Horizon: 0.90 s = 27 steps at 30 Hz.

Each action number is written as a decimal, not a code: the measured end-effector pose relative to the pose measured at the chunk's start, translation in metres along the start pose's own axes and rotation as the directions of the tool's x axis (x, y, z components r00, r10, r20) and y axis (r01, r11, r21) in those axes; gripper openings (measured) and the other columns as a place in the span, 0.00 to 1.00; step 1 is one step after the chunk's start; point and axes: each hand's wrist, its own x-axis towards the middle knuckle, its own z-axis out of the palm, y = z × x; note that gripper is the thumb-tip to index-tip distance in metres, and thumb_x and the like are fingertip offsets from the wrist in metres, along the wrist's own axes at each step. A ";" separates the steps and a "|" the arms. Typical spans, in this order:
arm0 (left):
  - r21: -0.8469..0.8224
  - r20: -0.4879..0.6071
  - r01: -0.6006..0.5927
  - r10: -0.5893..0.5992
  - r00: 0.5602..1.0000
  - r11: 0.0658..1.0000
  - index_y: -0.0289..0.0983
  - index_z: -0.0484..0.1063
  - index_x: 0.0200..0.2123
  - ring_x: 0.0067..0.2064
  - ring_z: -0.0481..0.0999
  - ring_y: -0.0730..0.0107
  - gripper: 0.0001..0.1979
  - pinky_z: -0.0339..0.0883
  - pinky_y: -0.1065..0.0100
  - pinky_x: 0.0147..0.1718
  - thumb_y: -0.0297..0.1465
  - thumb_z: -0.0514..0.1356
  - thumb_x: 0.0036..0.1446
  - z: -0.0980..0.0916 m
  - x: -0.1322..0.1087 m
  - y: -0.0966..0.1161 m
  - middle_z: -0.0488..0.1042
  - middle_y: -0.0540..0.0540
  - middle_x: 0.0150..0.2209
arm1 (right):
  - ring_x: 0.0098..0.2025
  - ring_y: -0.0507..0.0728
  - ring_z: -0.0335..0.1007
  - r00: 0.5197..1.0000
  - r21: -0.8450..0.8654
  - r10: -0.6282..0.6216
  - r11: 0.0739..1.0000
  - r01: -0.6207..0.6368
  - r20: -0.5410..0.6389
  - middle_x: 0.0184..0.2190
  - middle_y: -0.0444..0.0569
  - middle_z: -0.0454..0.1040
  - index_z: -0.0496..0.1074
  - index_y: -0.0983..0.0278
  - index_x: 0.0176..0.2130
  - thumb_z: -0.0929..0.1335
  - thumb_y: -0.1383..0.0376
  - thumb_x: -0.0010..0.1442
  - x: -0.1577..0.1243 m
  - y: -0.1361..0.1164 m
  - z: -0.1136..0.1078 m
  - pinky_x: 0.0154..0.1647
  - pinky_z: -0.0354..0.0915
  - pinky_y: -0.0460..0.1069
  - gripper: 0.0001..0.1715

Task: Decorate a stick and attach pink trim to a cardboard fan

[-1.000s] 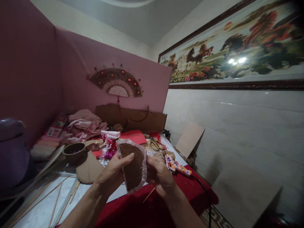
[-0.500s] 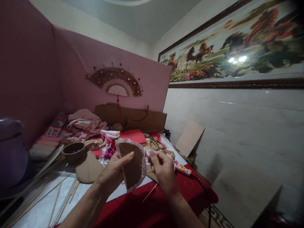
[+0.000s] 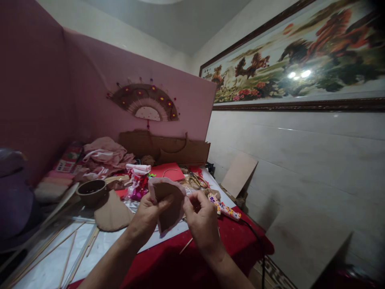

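Note:
A half-round cardboard piece (image 3: 171, 208) with a pale pink fabric border is held up over the front of the table. My left hand (image 3: 150, 212) grips it from the left, thumb across the brown face. At its right edge, my right hand (image 3: 202, 218) has thumb and forefinger pinched together against the fabric border. Whether a needle or thread sits in that pinch is too small to see. Behind the left forearm lies a bare cardboard fan shape (image 3: 112, 214).
A dark bowl (image 3: 92, 192), thin wooden sticks (image 3: 68, 257) and pink cloth (image 3: 105, 152) lie to the left. Scissors (image 3: 197, 180) and red paper (image 3: 168, 171) are behind the hands. A flower-patterned tool (image 3: 227, 210) with a black cord rests on the right. A decorated fan (image 3: 147, 100) hangs on the pink panel.
My right hand has moved left, from just off the cardboard piece to its right edge. The piece has tilted slightly, and my left thumb lies further over it.

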 end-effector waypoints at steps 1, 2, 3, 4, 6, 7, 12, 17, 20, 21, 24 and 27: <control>-0.003 -0.004 -0.001 0.001 1.000 1.000 0.38 0.77 0.36 0.32 0.75 0.67 0.09 0.69 0.68 0.33 0.29 0.65 0.48 0.000 0.000 0.000 0.79 0.46 0.32 | 0.23 0.52 0.58 1.000 0.004 -0.002 1.000 0.002 -0.001 0.19 0.43 0.64 0.65 0.63 0.24 0.64 0.64 0.56 0.000 0.000 0.000 0.24 0.56 0.46 0.10; -0.005 -0.010 -0.002 0.002 1.000 1.000 0.38 0.77 0.36 0.32 0.75 0.67 0.09 0.69 0.68 0.33 0.29 0.65 0.48 0.000 0.000 0.000 0.79 0.46 0.32 | 0.23 0.52 0.58 1.000 0.008 -0.003 1.000 0.003 -0.002 0.19 0.43 0.64 0.65 0.63 0.24 0.64 0.64 0.56 0.000 0.000 0.000 0.24 0.56 0.46 0.09; -0.005 -0.019 -0.003 0.003 1.000 1.000 0.37 0.77 0.36 0.32 0.75 0.66 0.09 0.69 0.68 0.33 0.29 0.65 0.48 0.000 0.000 0.000 0.79 0.45 0.32 | 0.23 0.52 0.58 1.000 0.012 -0.003 1.000 0.003 -0.003 0.19 0.43 0.64 0.65 0.63 0.24 0.64 0.65 0.55 0.000 -0.001 0.000 0.24 0.55 0.46 0.09; -0.003 -0.028 -0.006 0.006 1.000 1.000 0.37 0.77 0.36 0.32 0.76 0.66 0.10 0.69 0.68 0.34 0.29 0.65 0.47 0.001 0.000 0.000 0.79 0.45 0.33 | 0.23 0.52 0.58 1.000 0.016 -0.004 1.000 0.004 -0.004 0.19 0.43 0.64 0.65 0.63 0.24 0.64 0.65 0.55 0.000 -0.001 0.000 0.24 0.55 0.46 0.08; 0.004 -0.044 -0.013 0.014 0.999 1.000 0.36 0.77 0.35 0.32 0.76 0.64 0.10 0.69 0.67 0.34 0.30 0.66 0.46 0.001 -0.001 0.000 0.79 0.44 0.33 | 0.22 0.51 0.57 1.000 0.030 -0.007 1.000 0.007 -0.005 0.19 0.42 0.63 0.65 0.63 0.24 0.64 0.66 0.54 0.000 -0.001 0.000 0.23 0.55 0.46 0.07; 0.008 -0.048 -0.016 0.017 0.999 1.000 0.36 0.77 0.35 0.32 0.76 0.64 0.11 0.69 0.67 0.34 0.30 0.66 0.46 0.002 -0.001 0.001 0.79 0.43 0.33 | 0.22 0.51 0.57 1.000 0.038 -0.009 0.999 0.009 -0.001 0.19 0.42 0.63 0.65 0.63 0.24 0.64 0.66 0.53 0.000 0.000 0.000 0.23 0.54 0.46 0.07; 0.005 -0.061 -0.015 0.015 0.998 1.000 0.37 0.77 0.35 0.32 0.76 0.66 0.10 0.69 0.68 0.34 0.30 0.67 0.45 0.004 -0.001 0.003 0.79 0.45 0.32 | 0.22 0.51 0.56 0.994 0.026 -0.089 0.996 0.088 0.062 0.18 0.41 0.62 0.63 0.62 0.24 0.63 0.69 0.54 0.001 0.004 -0.001 0.24 0.54 0.46 0.07; 0.008 -0.064 0.027 -0.026 0.998 1.000 0.35 0.77 0.34 0.31 0.75 0.66 0.11 0.68 0.68 0.32 0.31 0.67 0.44 0.007 -0.003 0.006 0.79 0.44 0.32 | 0.25 0.52 0.59 0.948 -0.195 -0.293 0.929 0.313 0.127 0.21 0.43 0.64 0.62 0.62 0.25 0.61 0.71 0.53 0.006 0.008 -0.007 0.27 0.54 0.47 0.07; 0.011 -0.069 0.056 -0.055 0.996 0.998 0.34 0.77 0.33 0.29 0.75 0.67 0.11 0.68 0.69 0.31 0.32 0.67 0.44 0.010 -0.004 0.006 0.78 0.45 0.30 | 0.26 0.53 0.61 0.917 -0.392 -0.345 0.830 0.397 0.198 0.22 0.44 0.66 0.63 0.63 0.26 0.61 0.71 0.52 0.007 0.006 -0.010 0.27 0.53 0.48 0.05; 0.011 -0.071 0.062 -0.061 0.996 0.998 0.34 0.77 0.32 0.29 0.75 0.67 0.11 0.68 0.69 0.31 0.32 0.68 0.43 0.011 -0.005 0.005 0.78 0.45 0.29 | 0.26 0.54 0.62 0.913 -0.463 -0.340 0.787 0.408 0.227 0.23 0.45 0.67 0.64 0.63 0.27 0.61 0.72 0.52 0.008 0.004 -0.010 0.27 0.52 0.48 0.05; 0.000 -0.067 0.054 -0.054 0.996 0.999 0.34 0.77 0.32 0.29 0.74 0.68 0.11 0.67 0.70 0.30 0.31 0.68 0.42 0.013 -0.004 0.001 0.78 0.45 0.28 | 0.27 0.55 0.64 0.896 -0.622 -0.313 0.644 0.445 0.316 0.27 0.49 0.70 0.65 0.64 0.31 0.61 0.71 0.52 0.007 0.000 -0.006 0.25 0.50 0.49 0.05; -0.054 -0.088 0.047 -0.052 0.995 0.997 0.34 0.77 0.34 0.28 0.75 0.68 0.13 0.67 0.70 0.29 0.30 0.68 0.42 0.011 -0.002 -0.002 0.78 0.45 0.29 | 0.28 0.57 0.65 0.870 -0.691 -0.321 0.529 0.492 0.374 0.29 0.50 0.71 0.66 0.64 0.34 0.62 0.71 0.52 0.007 -0.004 -0.002 0.24 0.49 0.50 0.07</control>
